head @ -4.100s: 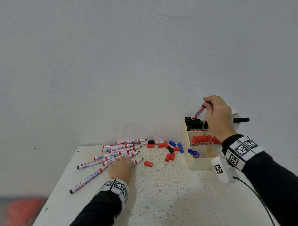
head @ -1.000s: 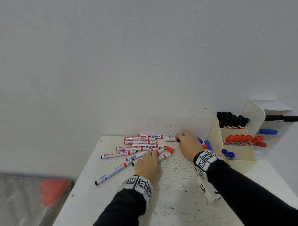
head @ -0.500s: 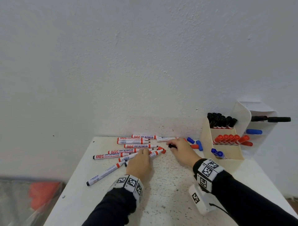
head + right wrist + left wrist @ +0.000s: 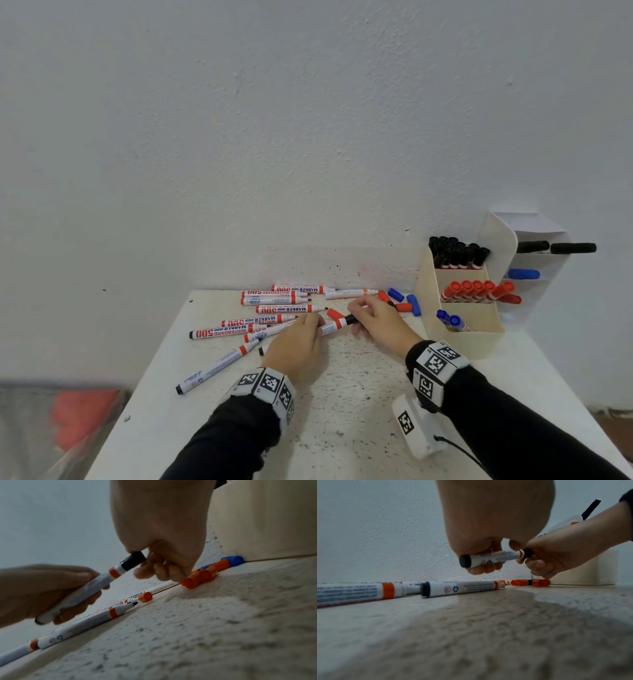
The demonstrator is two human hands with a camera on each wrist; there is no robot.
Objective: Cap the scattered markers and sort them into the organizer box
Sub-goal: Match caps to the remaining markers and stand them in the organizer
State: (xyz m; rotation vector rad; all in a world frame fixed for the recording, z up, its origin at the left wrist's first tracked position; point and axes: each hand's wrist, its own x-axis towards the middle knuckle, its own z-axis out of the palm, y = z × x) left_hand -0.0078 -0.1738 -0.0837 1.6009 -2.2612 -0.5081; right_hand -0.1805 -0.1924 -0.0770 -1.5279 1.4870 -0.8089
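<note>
Speckled, rough white bench [image 4: 342,411]; the smooth cylindrical marker [image 4: 334,326] is raised just above it between both hands. Left hand [image 4: 296,346] grasps the white barrel, right hand [image 4: 380,322] pinches the black cap [image 4: 133,561] on its tip, near the cream organizer box [image 4: 479,337].

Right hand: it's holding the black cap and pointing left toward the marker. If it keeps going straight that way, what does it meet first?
Probably the left hand, gripping the white marker that the black cap already sits on; right hand is close. Depth unclear.
</note>
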